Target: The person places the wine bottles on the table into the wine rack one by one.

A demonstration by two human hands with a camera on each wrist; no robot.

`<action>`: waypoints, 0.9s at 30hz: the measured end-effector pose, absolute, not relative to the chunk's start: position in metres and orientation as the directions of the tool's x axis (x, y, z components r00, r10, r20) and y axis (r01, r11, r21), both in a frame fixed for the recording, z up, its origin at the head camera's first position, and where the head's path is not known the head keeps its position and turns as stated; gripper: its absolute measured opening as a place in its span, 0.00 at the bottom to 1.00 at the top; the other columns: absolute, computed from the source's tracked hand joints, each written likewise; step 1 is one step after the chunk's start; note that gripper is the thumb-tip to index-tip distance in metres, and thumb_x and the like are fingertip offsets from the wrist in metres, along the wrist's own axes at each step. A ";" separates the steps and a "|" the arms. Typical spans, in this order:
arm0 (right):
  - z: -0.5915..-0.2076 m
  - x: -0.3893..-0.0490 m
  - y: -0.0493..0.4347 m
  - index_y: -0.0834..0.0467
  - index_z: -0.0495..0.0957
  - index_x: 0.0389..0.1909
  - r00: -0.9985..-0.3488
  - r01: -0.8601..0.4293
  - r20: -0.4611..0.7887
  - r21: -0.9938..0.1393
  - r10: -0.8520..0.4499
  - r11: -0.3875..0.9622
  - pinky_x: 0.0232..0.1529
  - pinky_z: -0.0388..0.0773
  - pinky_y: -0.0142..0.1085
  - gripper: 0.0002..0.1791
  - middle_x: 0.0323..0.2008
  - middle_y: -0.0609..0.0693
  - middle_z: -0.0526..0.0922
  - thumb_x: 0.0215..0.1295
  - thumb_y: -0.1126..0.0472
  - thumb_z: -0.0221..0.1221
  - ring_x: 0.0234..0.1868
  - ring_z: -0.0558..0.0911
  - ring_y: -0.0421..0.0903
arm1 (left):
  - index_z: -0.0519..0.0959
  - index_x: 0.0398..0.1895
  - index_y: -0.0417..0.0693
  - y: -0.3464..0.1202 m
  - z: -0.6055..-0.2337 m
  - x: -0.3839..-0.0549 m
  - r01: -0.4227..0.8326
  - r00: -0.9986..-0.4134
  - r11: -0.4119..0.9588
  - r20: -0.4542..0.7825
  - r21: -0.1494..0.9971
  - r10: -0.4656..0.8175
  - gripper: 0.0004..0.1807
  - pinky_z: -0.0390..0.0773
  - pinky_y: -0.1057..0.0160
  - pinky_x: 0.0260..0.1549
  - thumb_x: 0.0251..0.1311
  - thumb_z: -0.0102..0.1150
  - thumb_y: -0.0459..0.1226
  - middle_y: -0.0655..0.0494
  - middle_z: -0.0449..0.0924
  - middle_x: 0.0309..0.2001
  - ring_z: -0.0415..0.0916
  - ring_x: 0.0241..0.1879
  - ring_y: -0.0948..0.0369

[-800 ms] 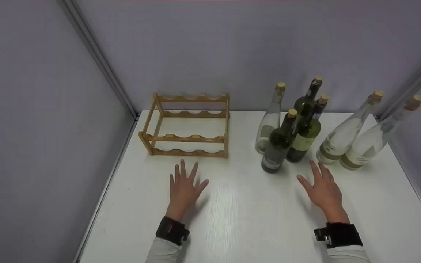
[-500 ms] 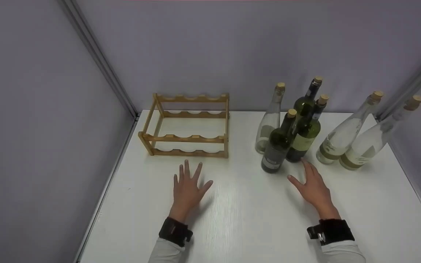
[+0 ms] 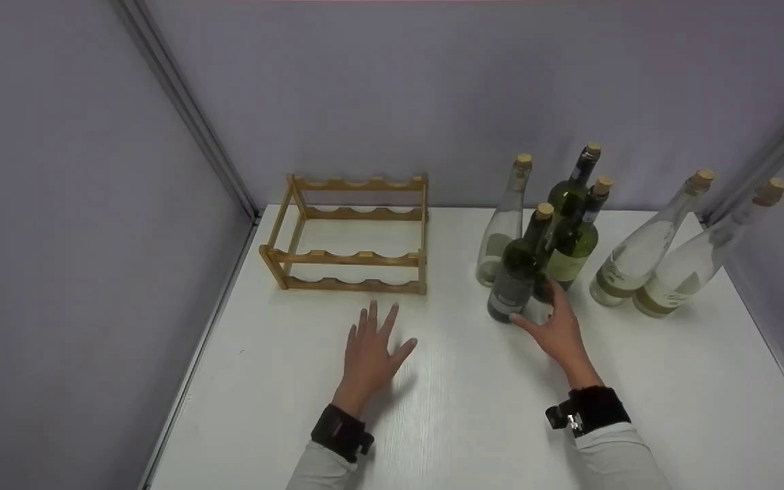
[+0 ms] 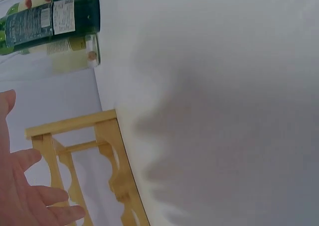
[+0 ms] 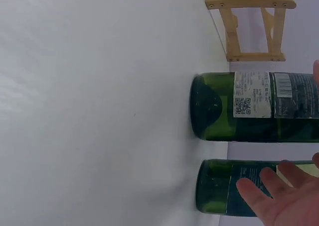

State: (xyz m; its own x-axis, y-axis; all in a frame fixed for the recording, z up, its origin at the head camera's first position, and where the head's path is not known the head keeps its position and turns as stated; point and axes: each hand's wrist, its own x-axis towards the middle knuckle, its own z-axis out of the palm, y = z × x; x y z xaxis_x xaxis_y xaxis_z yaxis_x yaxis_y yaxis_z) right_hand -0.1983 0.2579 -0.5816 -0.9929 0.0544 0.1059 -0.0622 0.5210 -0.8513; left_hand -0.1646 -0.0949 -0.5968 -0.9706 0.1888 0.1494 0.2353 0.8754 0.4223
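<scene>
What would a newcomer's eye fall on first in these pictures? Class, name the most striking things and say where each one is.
Probably the six corked bottles, three green and three clear, standing on the right of the white table. Next, the wooden rack at the back left. Then the hands: the right hand close beside the nearest green bottle, the left hand spread in front of the rack.

glossy green glass bottle (image 5: 214, 111), matt paper label (image 5: 253, 95), cork stopper (image 3: 544, 210); smooth wood rack (image 3: 363, 259); white tabletop (image 3: 256, 381), slightly shiny.
</scene>
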 end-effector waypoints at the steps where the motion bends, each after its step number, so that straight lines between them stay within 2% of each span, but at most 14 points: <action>1: -0.582 -0.200 0.256 0.60 0.47 0.76 -0.993 -0.061 0.106 -0.858 0.060 0.510 0.62 0.61 0.60 0.58 0.71 0.64 0.58 0.54 0.46 0.73 0.70 0.59 0.61 | 0.56 0.77 0.56 -0.093 -0.597 -0.165 0.239 -0.970 0.869 0.148 0.434 0.193 0.43 0.54 0.38 0.65 0.66 0.40 0.68 0.38 0.49 0.75 0.48 0.72 0.39; 4: -0.583 -0.206 0.252 0.59 0.46 0.77 -0.992 -0.057 0.103 -0.877 0.070 0.478 0.62 0.62 0.61 0.59 0.73 0.64 0.55 0.54 0.49 0.73 0.71 0.58 0.61 | 0.56 0.77 0.55 -0.087 -0.597 -0.164 0.245 -0.969 0.856 0.143 0.456 0.202 0.44 0.51 0.39 0.66 0.66 0.40 0.68 0.38 0.50 0.75 0.51 0.72 0.41; 7: -0.585 -0.213 0.248 0.58 0.45 0.77 -0.990 -0.071 0.117 -0.889 0.075 0.452 0.65 0.60 0.57 0.58 0.73 0.63 0.54 0.54 0.54 0.74 0.71 0.58 0.60 | 0.55 0.78 0.55 -0.082 -0.597 -0.165 0.249 -0.968 0.847 0.134 0.469 0.210 0.44 0.50 0.40 0.67 0.65 0.38 0.69 0.40 0.51 0.75 0.53 0.72 0.43; 12: -0.590 -0.223 0.244 0.59 0.45 0.77 -0.990 -0.074 0.118 -0.906 0.082 0.418 0.68 0.57 0.50 0.57 0.72 0.64 0.56 0.54 0.60 0.74 0.70 0.60 0.59 | 0.56 0.77 0.52 -0.075 -0.598 -0.165 0.274 -0.962 0.801 0.148 0.532 0.231 0.44 0.53 0.40 0.66 0.66 0.40 0.68 0.38 0.53 0.74 0.55 0.71 0.42; 18: -0.598 -0.230 0.243 0.61 0.46 0.76 -0.993 -0.029 0.066 -0.940 0.099 0.339 0.68 0.56 0.51 0.58 0.71 0.66 0.58 0.52 0.63 0.74 0.70 0.61 0.60 | 0.54 0.77 0.52 -0.072 -0.597 -0.164 0.264 -0.964 0.774 0.122 0.576 0.238 0.46 0.60 0.43 0.63 0.65 0.40 0.69 0.39 0.53 0.74 0.57 0.70 0.44; 27: -0.604 -0.235 0.246 0.60 0.51 0.75 -0.996 -0.015 0.040 -0.956 0.078 0.294 0.69 0.55 0.49 0.55 0.70 0.62 0.60 0.50 0.63 0.75 0.70 0.60 0.57 | 0.55 0.77 0.52 -0.074 -0.594 -0.161 0.203 -0.972 0.727 0.048 0.655 0.229 0.46 0.63 0.41 0.61 0.64 0.41 0.69 0.41 0.54 0.74 0.57 0.70 0.44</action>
State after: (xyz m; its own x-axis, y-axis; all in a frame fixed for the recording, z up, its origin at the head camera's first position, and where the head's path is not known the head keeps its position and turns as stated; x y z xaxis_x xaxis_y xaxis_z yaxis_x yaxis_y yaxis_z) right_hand -0.2354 0.2465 -0.6043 -0.9962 0.0778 0.0399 -0.0153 0.2939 -0.9557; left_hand -0.1608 -0.0735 -0.5938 -0.9723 0.2286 0.0480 0.2034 0.7273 0.6555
